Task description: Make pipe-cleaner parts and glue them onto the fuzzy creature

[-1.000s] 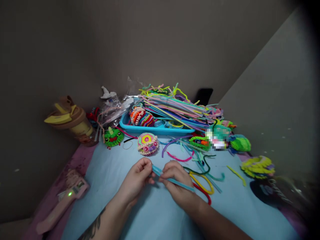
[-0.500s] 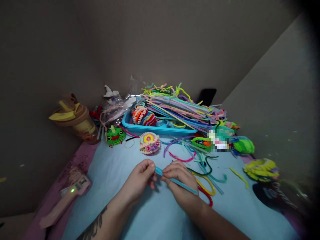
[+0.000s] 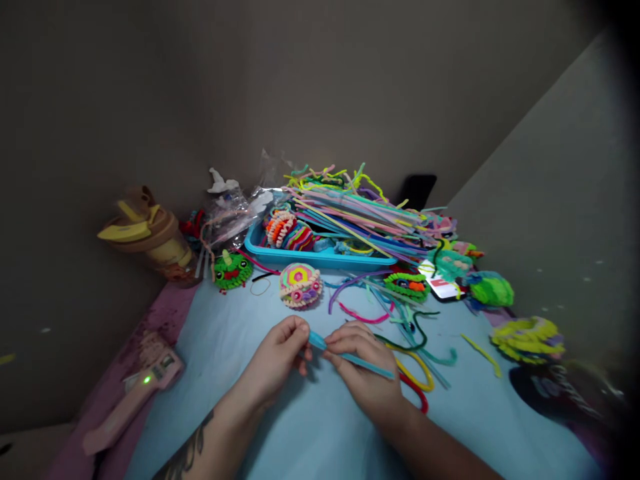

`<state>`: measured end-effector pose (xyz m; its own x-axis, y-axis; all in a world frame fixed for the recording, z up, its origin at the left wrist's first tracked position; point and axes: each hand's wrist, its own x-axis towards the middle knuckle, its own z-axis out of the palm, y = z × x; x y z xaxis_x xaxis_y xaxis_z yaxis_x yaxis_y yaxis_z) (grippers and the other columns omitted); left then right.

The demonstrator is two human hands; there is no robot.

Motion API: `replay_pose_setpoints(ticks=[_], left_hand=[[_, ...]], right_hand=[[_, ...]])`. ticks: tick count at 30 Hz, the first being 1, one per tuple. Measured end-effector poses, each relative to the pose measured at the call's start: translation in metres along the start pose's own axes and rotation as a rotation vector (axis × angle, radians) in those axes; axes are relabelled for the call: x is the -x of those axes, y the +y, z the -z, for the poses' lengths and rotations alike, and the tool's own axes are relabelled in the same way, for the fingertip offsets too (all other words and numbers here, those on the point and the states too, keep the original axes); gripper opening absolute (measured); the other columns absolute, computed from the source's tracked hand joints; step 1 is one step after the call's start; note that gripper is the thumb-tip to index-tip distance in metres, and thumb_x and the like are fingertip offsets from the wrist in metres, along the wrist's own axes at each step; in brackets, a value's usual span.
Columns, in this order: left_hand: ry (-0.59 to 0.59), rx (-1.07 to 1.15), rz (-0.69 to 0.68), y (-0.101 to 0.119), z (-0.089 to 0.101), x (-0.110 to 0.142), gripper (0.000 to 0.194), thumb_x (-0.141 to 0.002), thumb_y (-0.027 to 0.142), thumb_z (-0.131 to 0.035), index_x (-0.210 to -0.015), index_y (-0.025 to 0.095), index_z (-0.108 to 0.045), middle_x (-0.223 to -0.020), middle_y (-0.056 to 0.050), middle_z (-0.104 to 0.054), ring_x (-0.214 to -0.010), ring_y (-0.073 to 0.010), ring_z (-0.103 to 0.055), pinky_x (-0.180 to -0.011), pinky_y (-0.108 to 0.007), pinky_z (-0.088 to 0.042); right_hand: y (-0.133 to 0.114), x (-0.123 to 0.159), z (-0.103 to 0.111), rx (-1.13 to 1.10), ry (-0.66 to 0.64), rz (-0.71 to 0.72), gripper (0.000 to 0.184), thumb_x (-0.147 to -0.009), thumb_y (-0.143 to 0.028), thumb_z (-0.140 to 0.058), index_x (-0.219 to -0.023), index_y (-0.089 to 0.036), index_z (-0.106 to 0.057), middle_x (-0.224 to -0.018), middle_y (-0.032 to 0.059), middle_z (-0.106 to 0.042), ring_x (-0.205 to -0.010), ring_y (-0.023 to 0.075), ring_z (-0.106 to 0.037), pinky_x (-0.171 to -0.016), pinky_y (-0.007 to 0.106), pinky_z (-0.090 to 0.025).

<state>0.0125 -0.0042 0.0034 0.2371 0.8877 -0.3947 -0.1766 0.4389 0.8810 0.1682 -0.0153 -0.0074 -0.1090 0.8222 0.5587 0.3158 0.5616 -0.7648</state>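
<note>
Pipe cleaner in middle: plain sky blue, kinda matches tray. Tablecloth paler blue, purple-pink cloth peeking out left. Fuzzy round ornament: pink-yellow-green rings on top, cream trim, love it. Fuzzy creature left of it bright green, red mouth. Ball in tray has rainbow-ish stripes, mostly red. Far bundle: pastel pinks, blues, yellows. Near right loops: one yellow, one red. Handheld gadget pale pink, green light.

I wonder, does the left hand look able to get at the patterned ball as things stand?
Probably yes: only bare cloth lies between the left hand and the ball, though its fingers would first have to let go of the blue strip.
</note>
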Motion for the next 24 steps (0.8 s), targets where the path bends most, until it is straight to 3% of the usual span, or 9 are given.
replay_pose_setpoints(ticks=[5, 11, 24], left_hand=[[0.034, -0.048, -0.005, -0.0016, 0.0001, -0.0020, 0.031, -0.078, 0.044, -0.058, -0.068, 0.017, -0.047, -0.053, 0.004, -0.053, -0.041, -0.0063, -0.044, -0.041, -0.017, -0.035], [0.064, 0.046, -0.023, 0.0010, -0.0025, -0.0013, 0.029, -0.076, 0.043, -0.061, -0.074, 0.016, -0.050, -0.059, 0.001, -0.061, -0.048, -0.0077, -0.051, -0.048, -0.018, -0.041], [0.085, 0.077, 0.019, 0.0033, -0.0027, -0.0005, 0.027, -0.075, 0.040, -0.062, -0.072, 0.016, -0.050, -0.054, 0.003, -0.058, -0.046, -0.0070, -0.050, -0.046, -0.017, -0.040]], right_hand=[[-0.0037, -0.0023, -0.0015, -0.017, -0.018, -0.051, 0.014, -0.073, -0.010, -0.068, -0.071, -0.023, -0.064, -0.070, 0.0000, -0.069, -0.068, 0.0165, -0.063, -0.067, 0.031, -0.051], [-0.0016, 0.0010, -0.0019, -0.017, -0.036, -0.070, 0.014, -0.075, -0.009, -0.066, -0.072, -0.023, -0.065, -0.076, 0.0024, -0.068, -0.073, 0.0171, -0.064, -0.067, 0.030, -0.052], [-0.0006, 0.0026, -0.0026, -0.087, 0.001, -0.075, 0.014, -0.074, -0.010, -0.067, -0.071, -0.023, -0.063, -0.077, 0.0037, -0.071, -0.072, 0.0180, -0.067, -0.064, 0.030, -0.054]])
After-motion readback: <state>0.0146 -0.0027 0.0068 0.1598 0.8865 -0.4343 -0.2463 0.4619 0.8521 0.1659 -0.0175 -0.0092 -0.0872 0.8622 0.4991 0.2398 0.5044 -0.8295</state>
